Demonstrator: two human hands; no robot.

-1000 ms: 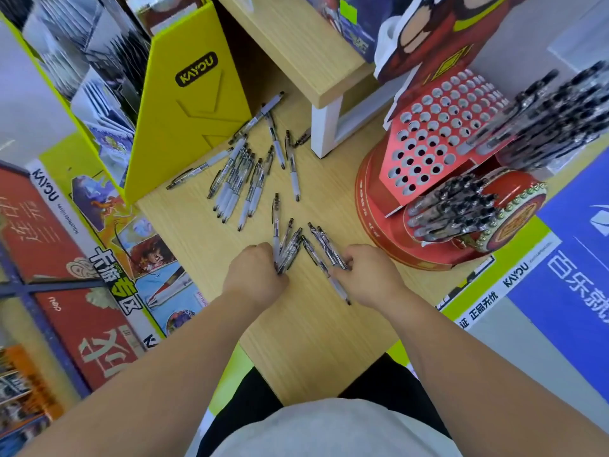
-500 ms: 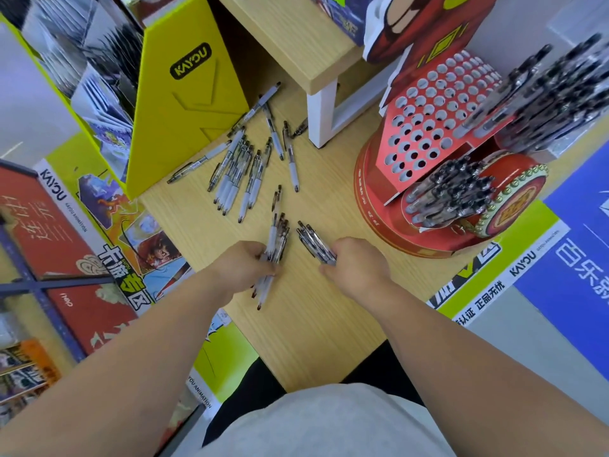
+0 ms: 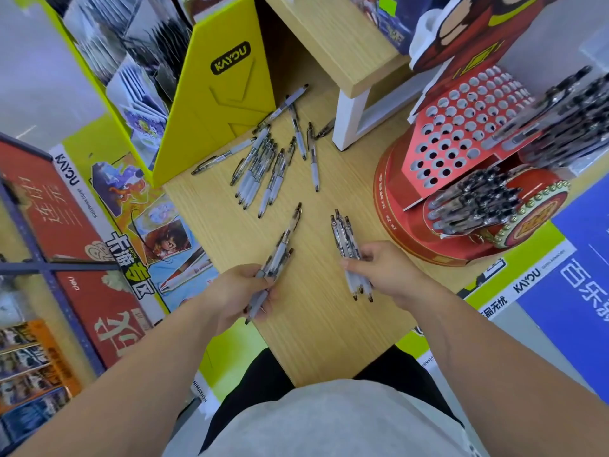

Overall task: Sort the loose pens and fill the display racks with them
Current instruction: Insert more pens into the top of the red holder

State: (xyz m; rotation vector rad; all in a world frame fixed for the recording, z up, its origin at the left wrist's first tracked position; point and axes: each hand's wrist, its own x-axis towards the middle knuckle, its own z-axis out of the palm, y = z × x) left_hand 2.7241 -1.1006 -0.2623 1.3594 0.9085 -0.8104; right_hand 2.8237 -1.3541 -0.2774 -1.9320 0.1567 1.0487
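A big wooden desk (image 3: 329, 341) fills the middle of the view. A person leans over it with both arms out.

On the right side of the desk stands a red rack (image 3: 395, 206) with a round bottom. It has a slanted red board (image 3: 461, 127) full of little round holes. Lots of dark pens stick out of the rack low down (image 3: 474, 206), and more stick out at the far right (image 3: 566, 120).

On the far left stands a yellow stand (image 3: 217, 103) with the word KAYOU on it. At the far end a wooden shelf (image 3: 336, 37) sits on a white leg (image 3: 344, 123).

The loose pens (image 3: 263, 166) lie on the desk between the yellow stand and the white leg. Many lie side by side, and a few lie crossed behind them.

Nearer the person, the left hand (image 3: 230, 291) has its fingers curled round a bunch of pens (image 3: 280, 249). The right hand (image 3: 389, 272) grips a second bunch (image 3: 346, 239), just beside the round bottom of the red rack. Both bunches point away from the person, with bare desk between them. You cannot tell if the bunches touch the desk.
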